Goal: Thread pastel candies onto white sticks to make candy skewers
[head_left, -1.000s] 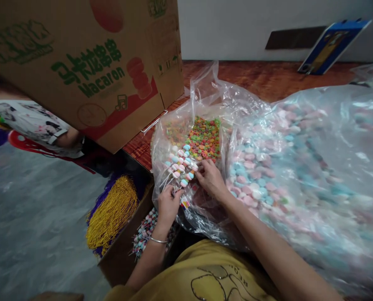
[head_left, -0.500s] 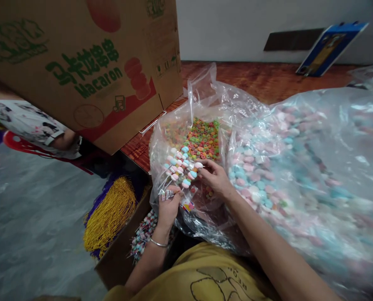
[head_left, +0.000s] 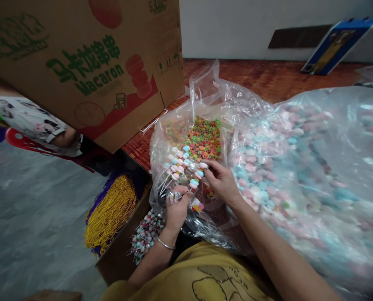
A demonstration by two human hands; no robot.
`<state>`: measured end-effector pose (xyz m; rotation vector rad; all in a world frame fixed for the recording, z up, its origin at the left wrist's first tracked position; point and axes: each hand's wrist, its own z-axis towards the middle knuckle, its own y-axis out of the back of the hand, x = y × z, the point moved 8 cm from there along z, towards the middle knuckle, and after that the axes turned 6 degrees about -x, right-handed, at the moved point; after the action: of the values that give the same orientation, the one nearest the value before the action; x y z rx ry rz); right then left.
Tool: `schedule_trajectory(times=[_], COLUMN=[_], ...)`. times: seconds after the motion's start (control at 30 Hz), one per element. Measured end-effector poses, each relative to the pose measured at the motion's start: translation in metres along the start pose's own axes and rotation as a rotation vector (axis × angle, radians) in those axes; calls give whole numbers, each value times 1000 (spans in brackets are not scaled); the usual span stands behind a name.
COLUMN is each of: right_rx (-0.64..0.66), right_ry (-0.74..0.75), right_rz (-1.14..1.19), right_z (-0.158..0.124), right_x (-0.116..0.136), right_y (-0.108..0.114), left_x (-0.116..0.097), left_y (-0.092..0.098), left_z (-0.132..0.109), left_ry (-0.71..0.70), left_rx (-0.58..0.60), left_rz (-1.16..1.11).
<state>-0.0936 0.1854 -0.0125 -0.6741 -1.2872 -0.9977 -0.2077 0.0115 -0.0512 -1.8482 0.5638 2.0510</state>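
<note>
Head view: left hand [head_left: 177,211] has its grip around the lower end of one marshmallow skewer [head_left: 194,183], near cereal rings [head_left: 205,138]; right hand [head_left: 222,183] pinches its top marshmallow [head_left: 203,165]. One carton [head_left: 126,119] reads "马卡龙串串 Macaron".

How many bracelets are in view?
1: a silver bracelet, worn just behind your left hand. None shows behind your right hand; the other person may have hidden ones.

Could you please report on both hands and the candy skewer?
Left hand gripping candy skewer low; right hand on its top piece. Other skewers alongside. Crumpled clear plastic around, not covering the held skewer.
</note>
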Motion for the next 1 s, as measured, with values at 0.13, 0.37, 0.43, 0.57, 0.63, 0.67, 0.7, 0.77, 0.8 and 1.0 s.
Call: schedule_trajectory(times=[0.13,0.37,0.43,0.57,0.63,0.67,0.7,0.77,0.8,1.0], right_rx=[-23,-49,-58,-37,-13,1,16,34,30,144], right_ry=[44,139,157,157,123,98,71,19,-5,-192], right_rz=[-59,-129,-139,-118,-52,-8,40,131,172,259], right_z=[-2,-10,-13,-12,-8,-7,-5,-5,-6,-35], right_x=[8,19,20,20,22,23,24,27,27,6], right_y=[4,3,1,-2,-2,-1,-1,2,4,0], left_x=[0,10,13,16,15,14,14,11,10,7], left_y=[-7,-12,-12,-14,-16,-18,-20,-25,-28,-49], left_z=[0,-2,-3,-2,0,1,2,4,4,-2], left_ry=[-21,20,14,59,110,143,176,228,247,405], left_rx=[51,55,37,31,29,24,20,18,18,44], left_rz=[18,2,14,-46,-145,-212,-278,-382,-417,-584])
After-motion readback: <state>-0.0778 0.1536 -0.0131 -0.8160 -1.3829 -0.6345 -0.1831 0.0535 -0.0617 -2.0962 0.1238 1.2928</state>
